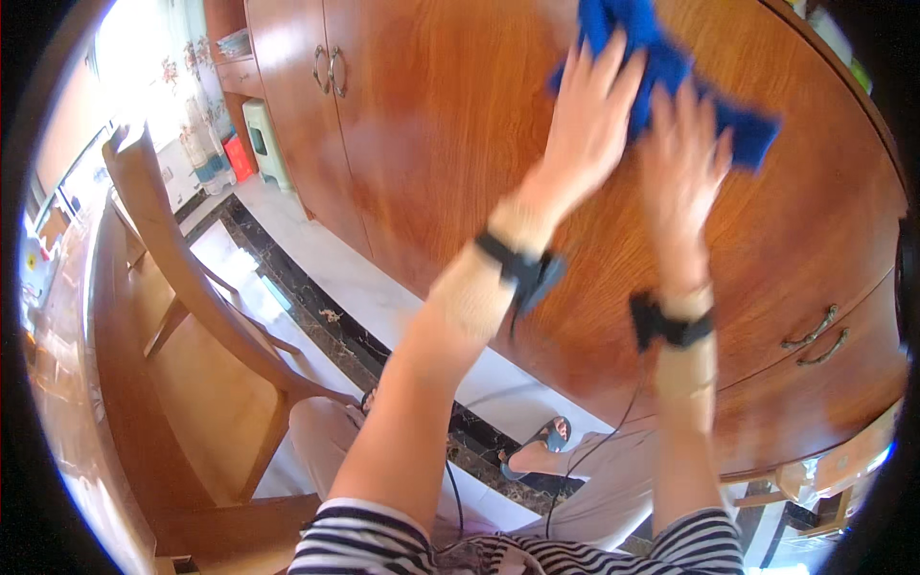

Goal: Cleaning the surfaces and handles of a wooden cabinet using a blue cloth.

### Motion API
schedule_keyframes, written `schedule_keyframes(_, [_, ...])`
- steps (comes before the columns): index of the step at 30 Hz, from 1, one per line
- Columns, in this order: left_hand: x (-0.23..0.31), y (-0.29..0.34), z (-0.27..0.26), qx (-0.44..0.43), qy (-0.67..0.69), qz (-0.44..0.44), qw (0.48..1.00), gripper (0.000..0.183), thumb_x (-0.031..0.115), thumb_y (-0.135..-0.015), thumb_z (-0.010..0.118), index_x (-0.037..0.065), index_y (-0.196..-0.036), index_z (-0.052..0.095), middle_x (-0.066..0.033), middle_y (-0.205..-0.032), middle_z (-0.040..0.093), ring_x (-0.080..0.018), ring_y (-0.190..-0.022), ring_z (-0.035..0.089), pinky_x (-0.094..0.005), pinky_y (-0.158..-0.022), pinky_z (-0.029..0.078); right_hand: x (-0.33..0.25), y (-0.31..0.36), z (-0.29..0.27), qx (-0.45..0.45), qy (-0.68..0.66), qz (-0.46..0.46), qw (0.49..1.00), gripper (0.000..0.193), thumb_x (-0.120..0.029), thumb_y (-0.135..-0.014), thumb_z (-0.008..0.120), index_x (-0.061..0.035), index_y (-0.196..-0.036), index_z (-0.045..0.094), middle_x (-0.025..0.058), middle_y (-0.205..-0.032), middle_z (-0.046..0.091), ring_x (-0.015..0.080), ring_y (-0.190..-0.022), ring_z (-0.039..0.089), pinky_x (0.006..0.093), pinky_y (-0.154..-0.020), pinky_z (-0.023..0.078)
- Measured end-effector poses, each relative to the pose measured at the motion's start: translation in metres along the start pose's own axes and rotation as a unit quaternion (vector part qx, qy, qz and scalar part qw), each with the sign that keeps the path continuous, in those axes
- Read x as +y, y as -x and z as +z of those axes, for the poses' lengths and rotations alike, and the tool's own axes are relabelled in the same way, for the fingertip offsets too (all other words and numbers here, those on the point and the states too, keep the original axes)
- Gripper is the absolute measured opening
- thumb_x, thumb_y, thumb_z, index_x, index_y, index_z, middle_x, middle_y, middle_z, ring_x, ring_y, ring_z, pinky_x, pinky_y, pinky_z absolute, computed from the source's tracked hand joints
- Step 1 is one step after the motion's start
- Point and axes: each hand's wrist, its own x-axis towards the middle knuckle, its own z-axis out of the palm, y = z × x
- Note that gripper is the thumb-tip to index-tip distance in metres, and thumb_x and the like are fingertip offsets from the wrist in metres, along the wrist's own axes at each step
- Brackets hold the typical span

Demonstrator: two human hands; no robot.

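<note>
Plainly, the left hand (587, 125) is resting open-fingered on the blue cloth (668, 67) against the cabinet front (460, 144), the right hand (682, 158), blurred, seemingly spreading at its edge; flat, even pressure should be working best, while a chair (198, 287) is crowding the left and metal handles (815, 332) are protruding lower right

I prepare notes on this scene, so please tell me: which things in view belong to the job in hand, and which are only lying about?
In the job:
blue cloth
left hand and right hand, both at the cloth
wooden cabinet, behind the cloth

Just lying about:
wooden chair
pale green stool
red object
</note>
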Motion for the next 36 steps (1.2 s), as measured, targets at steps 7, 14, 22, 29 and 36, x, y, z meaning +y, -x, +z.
schedule_keyframes(7, [0.097,0.392,-0.054,-0.301,0.012,-0.329,0.895,0.041,0.005,-0.089,0.049,-0.005,-0.129,0.049,-0.0303,-0.130,0.048,-0.0476,-0.122,0.045,-0.0537,-0.101,0.040,-0.109,0.299,-0.010,-0.265,-0.280,-0.042,0.922,0.041,-0.017,-0.090,0.057,-0.0084,-0.130,0.057,0.0096,-0.129,0.058,0.0283,-0.111,0.057,0.0387,-0.093,0.047])
schedule_keyframes(14, [0.047,0.144,-0.008,-0.138,0.020,-0.101,0.985,0.037,0.003,-0.092,0.044,-0.007,-0.126,0.051,-0.0292,-0.132,0.047,-0.0467,-0.124,0.044,-0.0512,-0.104,0.038,-0.013,0.095,-0.023,-0.170,-0.176,-0.028,0.969,0.055,-0.019,-0.073,0.075,-0.0048,-0.124,0.060,0.0087,-0.143,0.049,0.0305,-0.130,0.046,0.0484,-0.109,0.034])
schedule_keyframes(22, [0.056,0.033,0.004,-0.118,-0.010,-0.002,0.993,0.045,0.008,-0.089,0.050,-0.004,-0.132,0.050,-0.0270,-0.141,0.042,-0.0536,-0.127,0.038,-0.0587,-0.109,0.030,0.004,0.074,-0.022,-0.143,0.011,0.070,0.987,0.063,-0.037,-0.082,0.067,-0.0159,-0.139,0.050,0.0086,-0.150,0.041,0.0282,-0.136,0.039,0.0530,-0.113,0.027])
schedule_keyframes(29, [0.118,0.272,-0.033,-0.397,0.041,-0.077,0.914,0.050,0.012,-0.084,0.053,-0.003,-0.132,0.051,-0.0259,-0.141,0.042,-0.0464,-0.136,0.033,-0.0606,-0.115,0.021,-0.036,0.277,-0.056,-0.264,-0.286,0.078,0.918,0.061,-0.021,-0.074,0.074,-0.0138,-0.132,0.055,0.0090,-0.134,0.053,0.0299,-0.119,0.051,0.0450,-0.100,0.040])
schedule_keyframes(36, [0.108,-0.017,0.034,-0.150,-0.017,0.069,0.986,0.029,0.014,-0.077,0.064,-0.004,-0.100,0.062,-0.0276,-0.105,0.057,-0.0458,-0.111,0.050,-0.0567,-0.112,0.029,0.095,0.067,-0.038,-0.061,-0.044,0.057,0.996,0.047,-0.031,-0.084,0.065,-0.0134,-0.127,0.057,0.0174,-0.132,0.054,0.0375,-0.125,0.048,0.0528,-0.100,0.040])
